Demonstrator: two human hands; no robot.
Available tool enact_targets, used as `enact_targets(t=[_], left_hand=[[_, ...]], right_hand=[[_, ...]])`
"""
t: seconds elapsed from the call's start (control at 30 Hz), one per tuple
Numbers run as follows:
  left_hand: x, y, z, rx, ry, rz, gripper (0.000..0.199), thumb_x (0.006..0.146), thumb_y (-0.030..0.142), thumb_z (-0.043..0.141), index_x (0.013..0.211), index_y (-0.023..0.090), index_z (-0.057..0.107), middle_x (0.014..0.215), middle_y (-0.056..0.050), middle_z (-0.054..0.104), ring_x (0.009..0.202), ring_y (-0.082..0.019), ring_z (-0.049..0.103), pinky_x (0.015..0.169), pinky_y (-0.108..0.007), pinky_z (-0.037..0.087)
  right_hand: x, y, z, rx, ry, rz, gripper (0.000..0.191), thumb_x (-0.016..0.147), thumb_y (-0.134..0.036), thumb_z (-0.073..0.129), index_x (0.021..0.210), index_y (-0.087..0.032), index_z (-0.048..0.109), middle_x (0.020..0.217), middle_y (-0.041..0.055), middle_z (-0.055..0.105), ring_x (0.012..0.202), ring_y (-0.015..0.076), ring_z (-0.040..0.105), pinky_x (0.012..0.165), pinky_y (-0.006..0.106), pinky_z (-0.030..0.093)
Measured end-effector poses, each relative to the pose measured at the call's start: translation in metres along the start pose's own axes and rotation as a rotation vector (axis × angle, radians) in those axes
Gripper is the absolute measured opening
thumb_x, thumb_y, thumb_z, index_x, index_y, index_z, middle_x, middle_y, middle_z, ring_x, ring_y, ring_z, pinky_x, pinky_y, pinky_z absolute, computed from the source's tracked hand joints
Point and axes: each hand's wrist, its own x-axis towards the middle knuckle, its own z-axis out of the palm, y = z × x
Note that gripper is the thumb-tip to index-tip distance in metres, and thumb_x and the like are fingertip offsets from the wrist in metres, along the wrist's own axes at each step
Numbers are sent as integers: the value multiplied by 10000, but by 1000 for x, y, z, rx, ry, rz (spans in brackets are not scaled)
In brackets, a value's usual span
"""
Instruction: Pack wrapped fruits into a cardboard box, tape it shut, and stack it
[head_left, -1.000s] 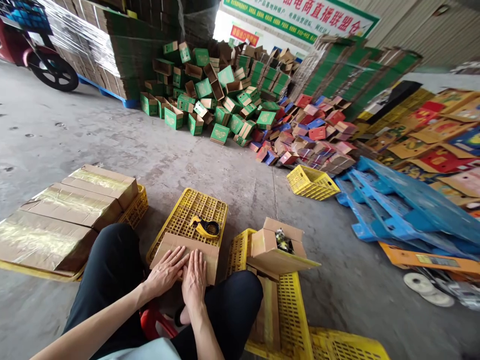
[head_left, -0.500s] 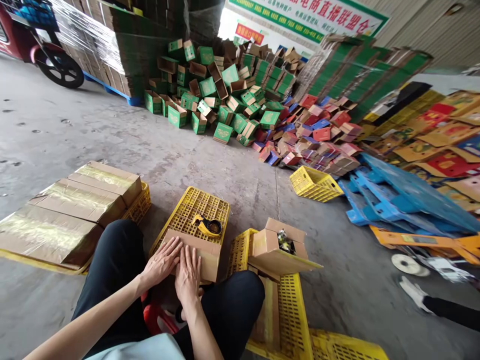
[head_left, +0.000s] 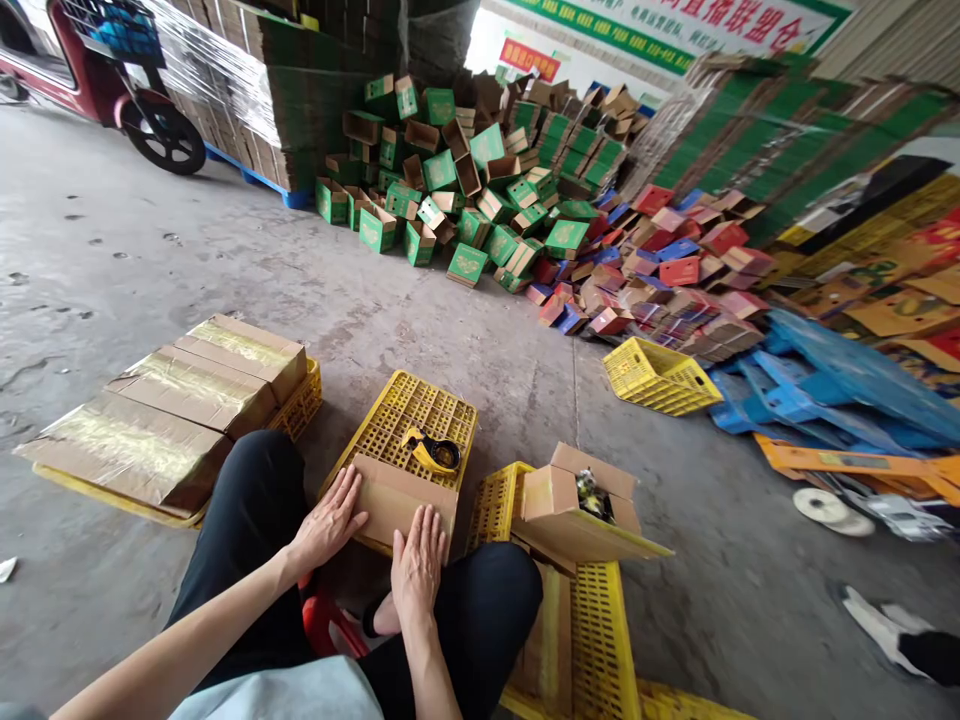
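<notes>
A closed brown cardboard box (head_left: 390, 492) lies in front of me on an upturned yellow crate (head_left: 373, 412). Flat on its left end rests my left hand (head_left: 330, 520), fingers stretched out. My right hand (head_left: 420, 560) lies open near the box's right end, fingertips on the cardboard. Neither hand grips anything. Just beyond the box, a yellow-and-black tape dispenser (head_left: 433, 451) sits on the crate. To the right, an open cardboard box (head_left: 551, 500) with dark and yellowish contents, too small to name, stands on another yellow crate (head_left: 611, 640).
Several taped boxes (head_left: 202, 390) fill a crate at my left. A yellow basket crate (head_left: 660, 376), blue pallets (head_left: 832, 385) and an orange pallet jack (head_left: 847, 462) are at the right. Green boxes (head_left: 469, 262) are heaped farther off. A person's shoe (head_left: 874, 615) shows at lower right.
My hands have moved apart, from side by side mid-box to its left and right ends. The view has turned slightly left, and the other person's foot has shifted.
</notes>
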Motion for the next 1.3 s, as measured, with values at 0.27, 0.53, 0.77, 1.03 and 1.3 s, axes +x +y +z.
enact_targets(t=[0.27, 0.53, 0.77, 1.03, 1.3], left_hand=[[-2, 11, -10, 25, -133, 20, 530, 1097, 359, 354, 1610, 242, 409, 1700, -108, 303, 1576, -310, 279, 1233, -524, 363], [1, 1, -24, 9, -139, -63, 565, 1081, 447, 427, 1610, 251, 398, 1723, -105, 243, 1587, -302, 249, 1230, -488, 384], [12, 24, -16, -45, -250, -104, 707, 1023, 426, 552, 1637, 162, 322, 1712, -186, 201, 1594, -355, 196, 1268, -564, 278], [18, 35, -21, -217, -310, 42, 649, 1032, 439, 547, 1632, 293, 347, 1728, -86, 214, 1598, -347, 191, 1284, -575, 249], [17, 1, -33, -146, -310, -124, 699, 1029, 459, 547, 1644, 222, 318, 1727, -149, 140, 1598, -353, 154, 1275, -565, 255]], right_hand=[[25, -54, -9, 92, -184, -124, 542, 1095, -322, 323, 1630, -236, 342, 1679, 111, 352, 1552, 311, 351, 1229, 534, 345], [4, -3, -16, -76, -47, -66, 597, 1094, -468, 259, 1591, -193, 440, 1633, 216, 415, 1476, 399, 455, 1136, 624, 410], [1, 17, -3, -109, 97, -85, 739, 1078, -523, 183, 1504, -39, 543, 1540, 302, 503, 1390, 474, 518, 1069, 627, 455], [17, -12, 9, -22, 101, -216, 683, 1074, -453, 149, 1417, -175, 669, 1502, 186, 592, 1389, 441, 528, 1037, 640, 483], [17, 32, 26, -9, 387, -15, 667, 1035, -547, 278, 1417, -165, 670, 1235, 285, 730, 1122, 509, 689, 800, 649, 552]])
